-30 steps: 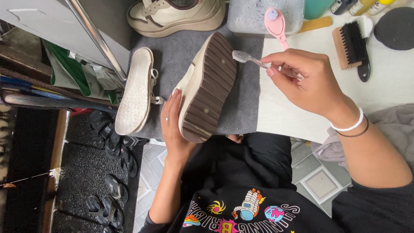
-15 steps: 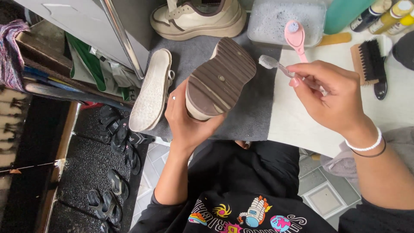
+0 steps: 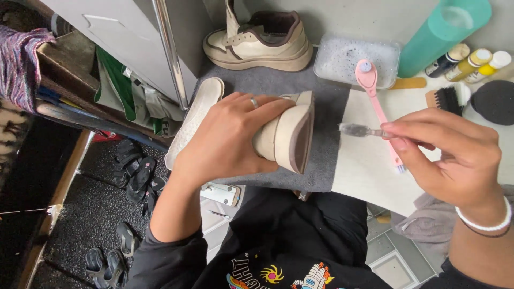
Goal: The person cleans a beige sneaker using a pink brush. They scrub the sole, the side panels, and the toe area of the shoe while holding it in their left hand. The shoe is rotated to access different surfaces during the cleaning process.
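Gripping shoe (image 3: 286, 140) in left hand (image 3: 227, 142), pinching toothbrush (image 3: 360, 130) in right hand (image 3: 455, 155), risking suds flicking onto bench (image 3: 369, 171).

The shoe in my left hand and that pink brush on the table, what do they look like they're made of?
The shoe looks like smooth cream leather or a synthetic lookalike, with a thick matte rubbery sole. The pink brush seems moulded plastic, going by its glossy, even handle.
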